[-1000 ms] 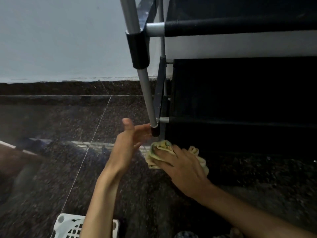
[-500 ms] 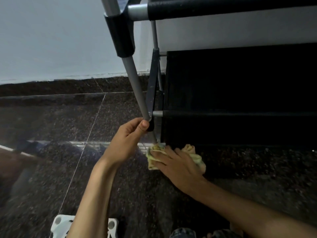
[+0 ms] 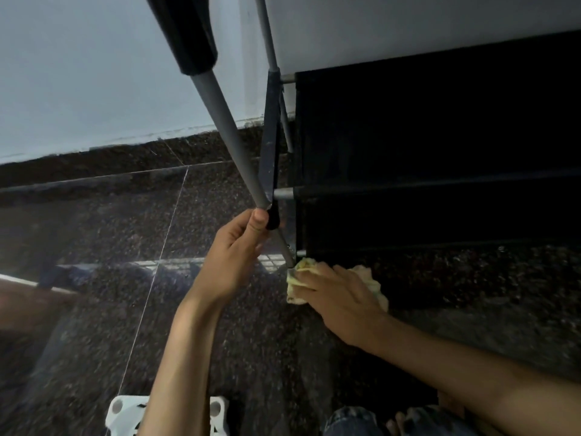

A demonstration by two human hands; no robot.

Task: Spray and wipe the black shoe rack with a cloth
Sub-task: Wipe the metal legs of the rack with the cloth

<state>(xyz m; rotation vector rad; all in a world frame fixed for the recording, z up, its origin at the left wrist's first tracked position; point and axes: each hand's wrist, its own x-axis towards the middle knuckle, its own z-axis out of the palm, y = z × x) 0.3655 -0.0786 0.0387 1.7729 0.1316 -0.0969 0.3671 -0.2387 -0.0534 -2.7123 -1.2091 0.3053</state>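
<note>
Black fabric tiers of the shoe rack [image 3: 440, 146] hang on smooth grey tubes against the wall. My left hand [image 3: 234, 253] pinches the front leg [image 3: 229, 133] at its low joint, I judge to brace it. My right hand [image 3: 339, 294] presses the crumpled yellow cloth [image 3: 297, 273], fingers curled over it, against the leg's foot (where grime likely gathers) on speckled granite floor [image 3: 94, 234].

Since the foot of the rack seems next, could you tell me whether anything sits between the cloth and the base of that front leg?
Nothing visible does: the cloth under the right hand already meets the leg base.
</note>
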